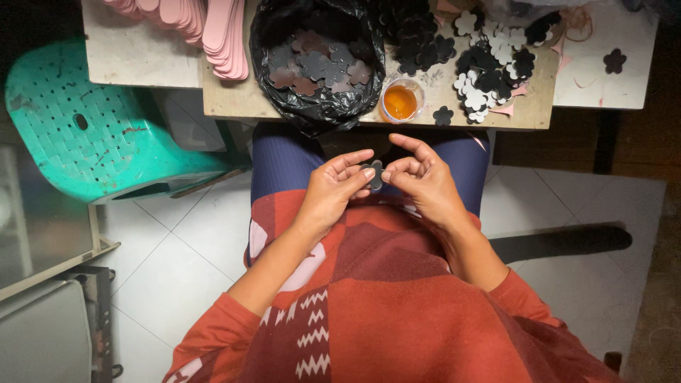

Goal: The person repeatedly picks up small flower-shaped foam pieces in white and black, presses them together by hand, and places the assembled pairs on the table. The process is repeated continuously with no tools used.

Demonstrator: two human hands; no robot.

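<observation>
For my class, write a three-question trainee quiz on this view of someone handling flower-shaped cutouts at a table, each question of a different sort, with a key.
1. True or false: both hands, the left hand and the right hand, pinch one dark flower cutout over the lap.
2. What lies inside the black plastic bag on the table? A. flower cutouts B. pink strips C. scissors
3. Fill in: the small clear cup near the table edge holds an ______ liquid.

Key: 1 true; 2 A; 3 orange.
</observation>
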